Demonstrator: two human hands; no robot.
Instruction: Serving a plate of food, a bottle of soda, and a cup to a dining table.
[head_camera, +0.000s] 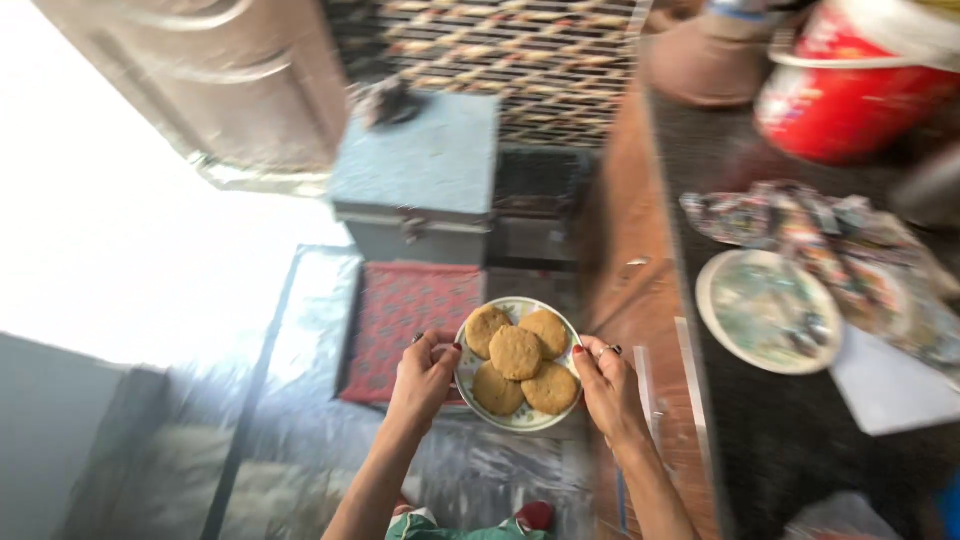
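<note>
1. Both hands are on the same plate (519, 420), one on each side, holding it up in the air over the floor.
2. The left hand (425, 378) has its fingers curled over the plate's left rim, so it's a closed grip on the edge, thumb on top.
3. The right hand (607, 388) does the same on the right rim, fingers wrapped snug around the edge. There's a ring on one finger and red nail polish.
4. On the plate sit five round golden-brown patties (516, 352), packed together and overlapping a bit, one in the middle on top of the others.
5. Straight below the plate is a red patterned mat (400, 320) on the floor, and past that a grey metal box (420, 180) with a latch on the front.
6. To the right is a dark counter (790, 440) with a second plate (768, 312) on it, looks like a light one with something smeared on it, hard to tell, it's blurry.
7. Next to that there are crumpled wrappers (800, 225), and further back a red bucket (850, 90).
</note>
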